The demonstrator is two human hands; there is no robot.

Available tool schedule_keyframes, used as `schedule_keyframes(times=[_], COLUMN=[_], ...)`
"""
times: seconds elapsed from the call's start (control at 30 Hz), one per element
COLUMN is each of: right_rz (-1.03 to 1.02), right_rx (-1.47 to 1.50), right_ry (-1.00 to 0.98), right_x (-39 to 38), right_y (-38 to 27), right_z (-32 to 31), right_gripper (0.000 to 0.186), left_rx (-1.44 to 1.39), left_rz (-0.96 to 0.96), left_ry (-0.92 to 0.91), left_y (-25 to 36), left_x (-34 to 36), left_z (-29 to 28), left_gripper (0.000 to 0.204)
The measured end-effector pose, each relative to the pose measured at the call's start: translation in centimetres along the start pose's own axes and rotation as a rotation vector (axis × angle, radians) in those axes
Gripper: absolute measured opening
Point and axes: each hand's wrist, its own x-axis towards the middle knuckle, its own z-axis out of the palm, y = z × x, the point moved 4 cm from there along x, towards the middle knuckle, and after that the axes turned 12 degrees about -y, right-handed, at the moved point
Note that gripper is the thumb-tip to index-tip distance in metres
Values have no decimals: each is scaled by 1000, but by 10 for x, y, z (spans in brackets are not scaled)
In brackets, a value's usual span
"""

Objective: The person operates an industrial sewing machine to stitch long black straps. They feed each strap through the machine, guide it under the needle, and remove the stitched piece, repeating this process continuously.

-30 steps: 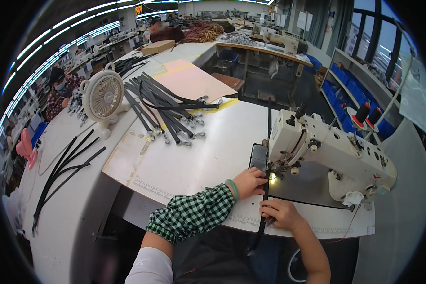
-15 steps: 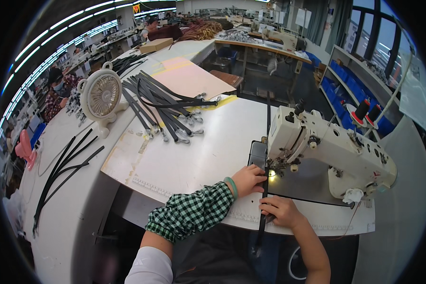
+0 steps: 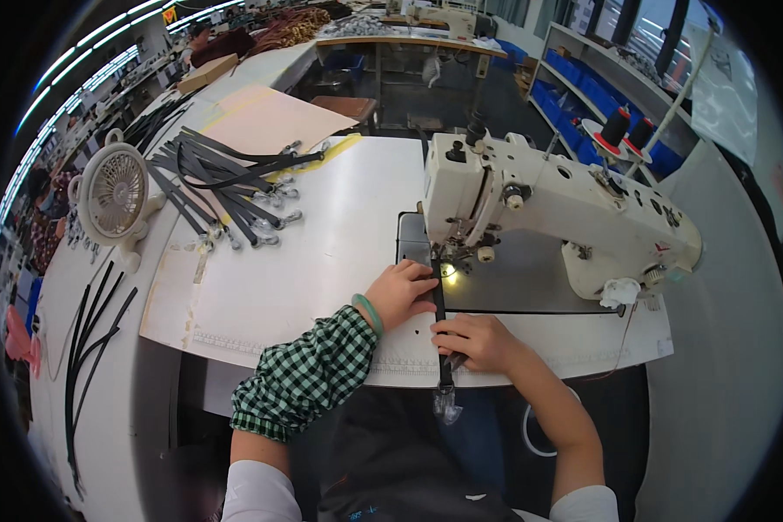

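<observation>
The right hand's (image 3: 478,344) thumb and fingers are drawn in narrow at the lower centre of the frame, holding a black strap (image 3: 438,300); a small dark piece shows beneath them, too hidden to name. Just above, the left hand (image 3: 398,294) lays bent, close-set fingertips along the strap's left edge; whether they pinch or only press, I cannot tell. The strap runs up the centre of the frame, past the lit needle area of the white sewing machine (image 3: 574,204), and its lower end, with a clear-wrapped fitting (image 3: 446,407), hangs over the near edge of the white tabletop (image 3: 322,287). The step in hand looks like guiding the strap under the needle; the next move seems to call for keeping it flat and in line, both hands steering, left fingertips clear of the needle. Farther out, a pile of similar straps (image 3: 226,187) lies at upper left, near a cream fan (image 3: 115,193), and more loose straps (image 3: 83,348) at lower left. Compared with half a second ago, the whole view sits further left and higher in the frame, and the wrapped fitting hangs nearer the tabletop's edge; both hands keep their places on the strap.
</observation>
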Motion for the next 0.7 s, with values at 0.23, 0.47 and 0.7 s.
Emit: schedule_keyframes(times=[0.23,0.47,0.7], right_rz=[-16,-37,2], right_rx=[-10,30,83], right_ry=[39,93,91], right_x=[-1,-2,-7], right_y=[1,2,7], right_z=[1,1,-3], right_gripper=[15,18,20], left_rx=[8,-3,-4], left_rz=[10,15,18], left_ry=[26,29,33], left_y=[3,6,4], left_x=[0,1,2], left_z=[-3,-7,-6], left_gripper=[40,40,41])
